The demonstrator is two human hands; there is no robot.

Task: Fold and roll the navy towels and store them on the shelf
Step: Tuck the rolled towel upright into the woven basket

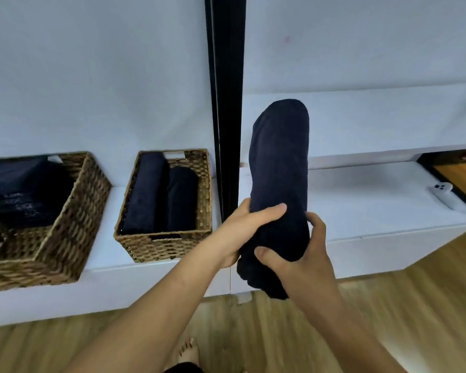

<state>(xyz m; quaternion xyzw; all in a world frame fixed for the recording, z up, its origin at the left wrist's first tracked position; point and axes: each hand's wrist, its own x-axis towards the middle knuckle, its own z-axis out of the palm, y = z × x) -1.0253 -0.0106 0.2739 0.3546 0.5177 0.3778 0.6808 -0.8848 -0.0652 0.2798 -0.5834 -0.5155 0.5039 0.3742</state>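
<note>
Navy towel roll (280, 157) in left hand (242, 232) and right hand (301, 257) (firm clasp) before white shelf (374, 200).

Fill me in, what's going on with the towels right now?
A person grips a rolled navy towel, held upright, with the left hand and right hand in front of the white shelf. Two rolled towels already lie in the small wicker basket; the larger basket beside it holds a dark folded stack.

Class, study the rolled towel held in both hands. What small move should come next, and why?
Probably carry the rolled towel left toward the basket that holds two rolled towels. It is already rolled, the left hand and right hand grip its lower end, and it stands upright in the air, not yet stored.
</note>
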